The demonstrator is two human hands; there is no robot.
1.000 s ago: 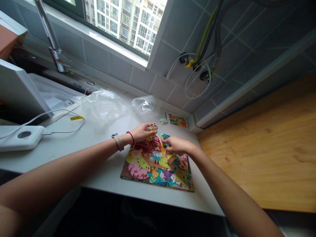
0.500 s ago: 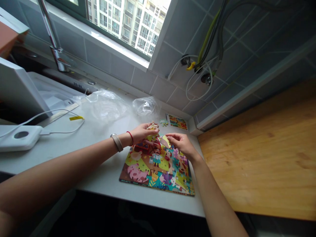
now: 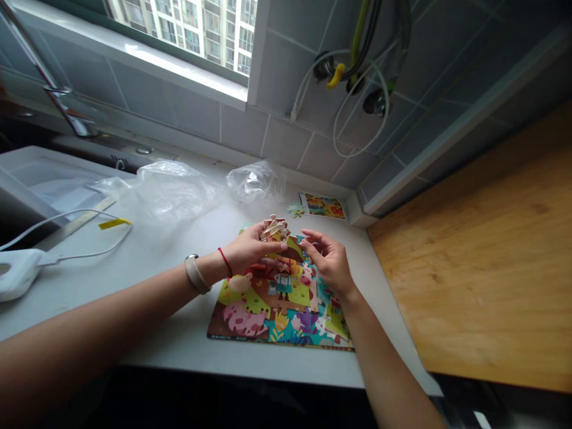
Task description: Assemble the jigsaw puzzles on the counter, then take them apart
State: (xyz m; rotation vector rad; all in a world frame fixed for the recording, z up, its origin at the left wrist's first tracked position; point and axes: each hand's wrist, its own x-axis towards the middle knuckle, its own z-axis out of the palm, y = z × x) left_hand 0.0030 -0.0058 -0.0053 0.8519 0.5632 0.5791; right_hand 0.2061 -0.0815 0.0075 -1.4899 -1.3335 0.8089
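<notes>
A colourful farm jigsaw puzzle (image 3: 277, 310) lies on the white counter (image 3: 156, 280) in front of me. My left hand (image 3: 250, 247), with a red string and a beige band at the wrist, is closed round a small stack of loose puzzle pieces (image 3: 273, 226) above the puzzle's far edge. My right hand (image 3: 328, 259) hovers just right of that stack with fingers slightly curled and apart, fingertips close to a yellow-green piece (image 3: 292, 244) at the left hand; whether it touches the piece I cannot tell.
Crumpled clear plastic bags (image 3: 174, 187) lie behind the puzzle. A small reference picture (image 3: 322, 205) and one loose piece (image 3: 295, 210) sit by the tiled wall. A white device (image 3: 18, 271) with cable is at left, a sink and tap (image 3: 67, 113) beyond. A wooden worktop (image 3: 482, 256) runs right.
My right hand lifted off the puzzle and came up beside the pieces in my left hand. The view shifted right and down slightly.
</notes>
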